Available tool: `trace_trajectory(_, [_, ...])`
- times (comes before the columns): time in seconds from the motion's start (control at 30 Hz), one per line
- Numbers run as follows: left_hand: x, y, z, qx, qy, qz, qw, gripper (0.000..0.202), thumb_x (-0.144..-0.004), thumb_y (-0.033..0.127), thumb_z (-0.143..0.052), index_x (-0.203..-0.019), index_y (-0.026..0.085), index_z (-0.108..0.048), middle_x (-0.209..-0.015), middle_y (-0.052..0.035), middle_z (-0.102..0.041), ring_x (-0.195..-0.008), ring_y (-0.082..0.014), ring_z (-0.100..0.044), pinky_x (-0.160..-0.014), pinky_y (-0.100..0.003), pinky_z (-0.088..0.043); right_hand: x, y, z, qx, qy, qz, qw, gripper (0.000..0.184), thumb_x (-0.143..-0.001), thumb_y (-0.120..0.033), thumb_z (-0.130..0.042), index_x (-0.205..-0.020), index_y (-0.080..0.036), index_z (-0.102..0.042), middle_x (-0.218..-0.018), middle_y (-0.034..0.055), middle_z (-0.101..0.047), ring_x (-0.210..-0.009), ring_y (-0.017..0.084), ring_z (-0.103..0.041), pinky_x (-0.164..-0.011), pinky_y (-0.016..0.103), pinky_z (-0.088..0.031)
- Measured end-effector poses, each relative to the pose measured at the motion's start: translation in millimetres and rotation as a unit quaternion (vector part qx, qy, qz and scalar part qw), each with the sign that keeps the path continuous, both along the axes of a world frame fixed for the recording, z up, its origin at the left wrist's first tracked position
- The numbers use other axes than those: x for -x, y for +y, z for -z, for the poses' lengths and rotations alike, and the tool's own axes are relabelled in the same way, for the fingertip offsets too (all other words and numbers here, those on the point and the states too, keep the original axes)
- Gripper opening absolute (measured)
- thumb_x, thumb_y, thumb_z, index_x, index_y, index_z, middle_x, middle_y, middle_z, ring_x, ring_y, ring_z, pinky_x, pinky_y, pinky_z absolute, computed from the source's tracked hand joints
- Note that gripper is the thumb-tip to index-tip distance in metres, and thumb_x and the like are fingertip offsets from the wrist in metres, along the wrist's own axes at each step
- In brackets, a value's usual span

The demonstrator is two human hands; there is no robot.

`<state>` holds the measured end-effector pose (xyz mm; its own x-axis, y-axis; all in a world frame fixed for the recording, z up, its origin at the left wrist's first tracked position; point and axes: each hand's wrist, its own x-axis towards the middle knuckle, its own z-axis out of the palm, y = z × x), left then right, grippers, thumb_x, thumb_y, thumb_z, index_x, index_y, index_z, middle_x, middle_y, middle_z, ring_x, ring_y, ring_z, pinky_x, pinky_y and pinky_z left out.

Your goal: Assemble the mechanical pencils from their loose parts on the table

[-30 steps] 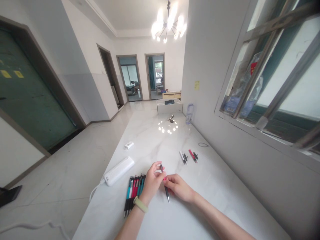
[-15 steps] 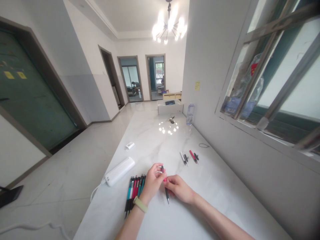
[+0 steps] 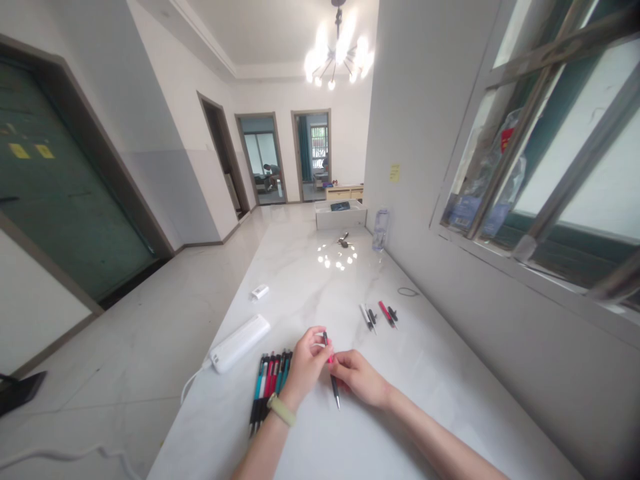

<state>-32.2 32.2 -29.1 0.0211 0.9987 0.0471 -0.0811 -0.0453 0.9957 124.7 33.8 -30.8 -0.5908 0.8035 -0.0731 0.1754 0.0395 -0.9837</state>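
Between my two hands is a red and black pen [image 3: 335, 388], its metal tip pointing down toward me. My left hand [image 3: 309, 360] pinches the upper end near the black top. The fingers of my right hand [image 3: 359, 377] close on the red middle of the barrel. Left of my left wrist lies a row of several pens [image 3: 270, 373] in teal, white, red and black, partly covered by my forearm. Farther right on the table are a white pen in parts [image 3: 367, 316] and a red pen in parts [image 3: 386, 313], each with a black piece beside it.
A white power strip [image 3: 240, 343] with a cable lies at the table's left edge, a small white adapter [image 3: 259, 291] beyond it. Toward the back are keys [image 3: 343, 240], a clear bottle [image 3: 381, 230] and a white box [image 3: 340, 217]. A dark loop [image 3: 408, 291] lies near the right wall.
Both hands keep nearly the same place and grip on the pen. Its lower tip appears very slightly shifted; the other things on the table stay where they were.
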Motion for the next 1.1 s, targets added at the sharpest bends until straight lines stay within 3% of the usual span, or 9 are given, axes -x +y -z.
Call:
trace_trajectory(0.33, [2.6,3.4,6.0,-0.005,0.005,0.004,1.000,0.038,-0.079,0.028,-0.068,-0.111,0.014,-0.054,-0.089,-0.0065,-0.066,-0.072,-0.0158,-0.066,-0.065,-0.026,-0.051,1.1,-0.9,-0.9,0.000,-0.003,-0.004,1.000,0.034,-0.091,-0.037,-0.050,-0.064,-0.017,-0.047,-0.054,-0.0035,-0.049,-0.047,0.008,-0.040,-0.047,0.020,-0.031])
trace_trajectory(1.1, [1.3,-0.5,0.3,-0.001,0.019,0.000,1.000,0.045,-0.079,0.032,-0.068,-0.119,0.016,-0.054,-0.089,-0.0057,-0.065,-0.070,-0.0151,-0.066,-0.063,-0.025,-0.050,-1.2,-0.9,-5.8,-0.001,-0.008,-0.009,1.000,0.034,-0.091,-0.038,-0.049,-0.065,-0.017,-0.047,-0.056,-0.0028,-0.050,-0.047,0.008,-0.041,-0.048,0.021,-0.033])
